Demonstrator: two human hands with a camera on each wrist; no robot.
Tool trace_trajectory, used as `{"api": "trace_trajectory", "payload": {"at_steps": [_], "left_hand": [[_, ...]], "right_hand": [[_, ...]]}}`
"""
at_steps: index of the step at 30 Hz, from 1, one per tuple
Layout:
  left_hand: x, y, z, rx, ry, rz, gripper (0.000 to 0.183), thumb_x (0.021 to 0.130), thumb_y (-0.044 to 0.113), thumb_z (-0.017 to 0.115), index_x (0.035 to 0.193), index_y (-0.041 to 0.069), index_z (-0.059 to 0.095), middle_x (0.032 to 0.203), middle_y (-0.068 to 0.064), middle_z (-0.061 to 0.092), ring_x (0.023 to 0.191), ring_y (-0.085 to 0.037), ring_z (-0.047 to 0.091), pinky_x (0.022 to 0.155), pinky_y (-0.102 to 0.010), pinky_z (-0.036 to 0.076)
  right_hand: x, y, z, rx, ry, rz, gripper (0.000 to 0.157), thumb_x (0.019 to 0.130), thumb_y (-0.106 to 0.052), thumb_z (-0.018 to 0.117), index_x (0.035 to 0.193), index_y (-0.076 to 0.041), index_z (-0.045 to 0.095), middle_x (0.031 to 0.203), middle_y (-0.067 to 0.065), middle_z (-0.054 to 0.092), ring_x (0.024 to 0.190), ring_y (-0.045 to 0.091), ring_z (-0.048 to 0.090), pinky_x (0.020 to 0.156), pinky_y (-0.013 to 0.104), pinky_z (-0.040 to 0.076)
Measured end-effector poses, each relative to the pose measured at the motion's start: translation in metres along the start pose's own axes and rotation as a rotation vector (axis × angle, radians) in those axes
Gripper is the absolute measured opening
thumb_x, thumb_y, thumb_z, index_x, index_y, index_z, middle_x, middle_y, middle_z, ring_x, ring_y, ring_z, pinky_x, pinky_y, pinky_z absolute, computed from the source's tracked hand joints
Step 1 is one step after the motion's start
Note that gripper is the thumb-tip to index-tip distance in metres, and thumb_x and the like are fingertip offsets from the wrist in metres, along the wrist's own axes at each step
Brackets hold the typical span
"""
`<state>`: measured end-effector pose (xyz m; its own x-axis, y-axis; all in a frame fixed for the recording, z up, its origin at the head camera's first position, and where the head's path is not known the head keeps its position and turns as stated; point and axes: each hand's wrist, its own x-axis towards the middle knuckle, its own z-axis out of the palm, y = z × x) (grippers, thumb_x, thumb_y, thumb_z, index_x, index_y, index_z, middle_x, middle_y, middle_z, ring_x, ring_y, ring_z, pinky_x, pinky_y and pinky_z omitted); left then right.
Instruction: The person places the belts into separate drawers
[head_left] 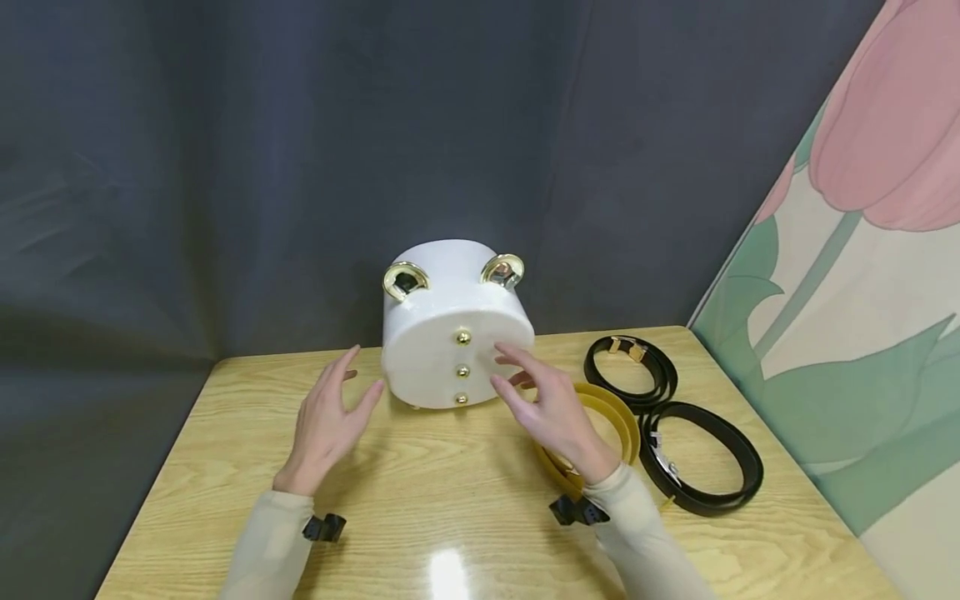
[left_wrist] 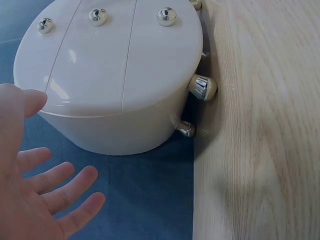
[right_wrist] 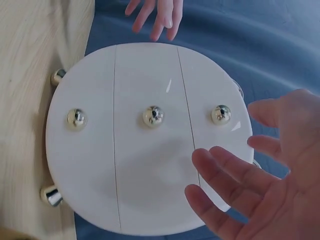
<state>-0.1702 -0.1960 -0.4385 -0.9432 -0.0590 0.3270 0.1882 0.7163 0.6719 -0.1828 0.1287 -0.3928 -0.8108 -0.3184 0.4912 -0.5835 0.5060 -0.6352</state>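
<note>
A glossy white rounded drawer box [head_left: 459, 321] stands at the back of the table. Three gold knobs run down its front, one per panel, as the right wrist view shows with the middle knob [right_wrist: 153, 116]. Two gold-rimmed rings, such as the left ring [head_left: 406, 281], sit on top, and short gold feet [left_wrist: 202, 88] hold it up. My left hand [head_left: 327, 429] is held off its left side, fingers spread and relaxed. Before its right front hovers my right hand [head_left: 551, 408], fingers loosely bent; whether they touch the box I cannot tell. Neither hand holds anything.
Right of the box lie a coiled mustard belt [head_left: 628, 421], partly under my right arm, and two coiled black belts, one farther back [head_left: 664, 372] and one nearer [head_left: 750, 467]. A dark curtain [head_left: 450, 125] hangs behind the wooden table [head_left: 420, 517]; a tulip-patterned panel [head_left: 847, 333] borders the right.
</note>
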Motion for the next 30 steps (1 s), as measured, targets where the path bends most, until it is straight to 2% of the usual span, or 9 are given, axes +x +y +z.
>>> {"api": "trace_trajectory", "payload": {"at_steps": [4, 7, 14, 18, 24, 30], "left_hand": [[0.003, 0.002, 0.005, -0.050, -0.015, -0.019, 0.069, 0.105, 0.046, 0.064, 0.165, 0.019, 0.040, 0.165, -0.013, 0.048, 0.137, -0.038, 0.060, 0.107, -0.066, 0.049], [0.005, 0.005, 0.009, -0.079, -0.016, -0.005, 0.068, 0.105, 0.043, 0.066, 0.164, 0.019, 0.042, 0.163, -0.013, 0.049, 0.136, -0.038, 0.061, 0.107, -0.061, 0.052], [0.014, 0.008, 0.012, -0.128, 0.053, 0.066, 0.058, 0.105, 0.026, 0.068, 0.159, 0.014, 0.049, 0.154, -0.018, 0.057, 0.134, -0.041, 0.061, 0.105, -0.058, 0.053], [0.016, 0.008, 0.012, -0.169, 0.042, 0.044, 0.057, 0.106, 0.024, 0.066, 0.159, 0.014, 0.049, 0.156, -0.019, 0.055, 0.134, -0.041, 0.061, 0.105, -0.059, 0.054], [0.019, 0.002, 0.021, -0.274, -0.008, -0.013, 0.056, 0.108, 0.024, 0.064, 0.160, 0.016, 0.048, 0.160, -0.018, 0.052, 0.135, -0.045, 0.062, 0.106, -0.060, 0.054], [0.022, 0.000, 0.022, -0.323, -0.011, -0.007, 0.053, 0.110, 0.024, 0.060, 0.161, 0.015, 0.047, 0.158, -0.017, 0.055, 0.131, -0.042, 0.066, 0.104, -0.058, 0.057]], "right_hand": [[0.004, -0.001, 0.006, 0.041, -0.017, 0.025, 0.040, 0.105, -0.020, 0.070, 0.143, -0.009, 0.068, 0.137, 0.012, 0.074, 0.100, 0.024, 0.079, 0.090, 0.042, 0.065], [0.006, -0.003, 0.010, 0.064, -0.020, 0.068, 0.041, 0.105, -0.023, 0.070, 0.145, -0.013, 0.067, 0.133, 0.009, 0.075, 0.099, 0.023, 0.078, 0.089, 0.040, 0.065], [0.022, -0.007, 0.021, 0.172, -0.029, 0.110, 0.044, 0.107, -0.027, 0.068, 0.150, -0.019, 0.062, 0.128, 0.010, 0.078, 0.094, 0.029, 0.080, 0.080, 0.035, 0.064], [0.034, -0.009, 0.025, 0.236, -0.024, 0.126, 0.041, 0.107, -0.024, 0.067, 0.148, -0.018, 0.064, 0.125, 0.013, 0.079, 0.090, 0.035, 0.079, 0.072, 0.028, 0.061], [0.042, -0.006, 0.031, 0.289, -0.027, 0.133, 0.039, 0.104, -0.020, 0.071, 0.142, -0.014, 0.068, 0.122, 0.017, 0.079, 0.080, 0.039, 0.078, 0.063, 0.025, 0.058], [0.049, -0.003, 0.036, 0.295, 0.002, 0.152, 0.035, 0.101, -0.018, 0.075, 0.136, -0.014, 0.073, 0.117, 0.017, 0.080, 0.075, 0.037, 0.078, 0.060, 0.024, 0.055]]}}
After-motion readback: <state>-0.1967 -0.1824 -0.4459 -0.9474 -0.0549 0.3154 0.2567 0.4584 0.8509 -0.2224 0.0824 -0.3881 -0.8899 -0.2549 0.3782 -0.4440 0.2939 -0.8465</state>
